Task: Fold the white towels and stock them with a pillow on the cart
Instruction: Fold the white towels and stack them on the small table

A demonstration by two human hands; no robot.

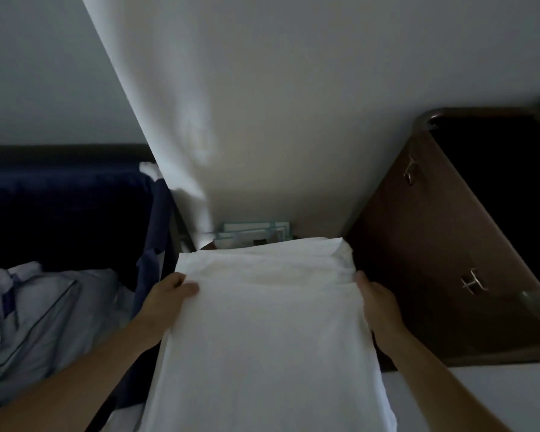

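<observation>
A stack of folded white towels fills the lower middle of the head view, its far end over the cart's top. My left hand grips the stack's left edge, thumb on top and fingers underneath. On the other side, my right hand holds the right edge, with its fingers hidden under the cloth. No pillow can be picked out for sure.
A dark blue linen bag hangs at the left with crumpled pale laundry in front of it. A brown cabinet with metal handles stands at the right. Teal-edged items lie beyond the towels, against a pale wall.
</observation>
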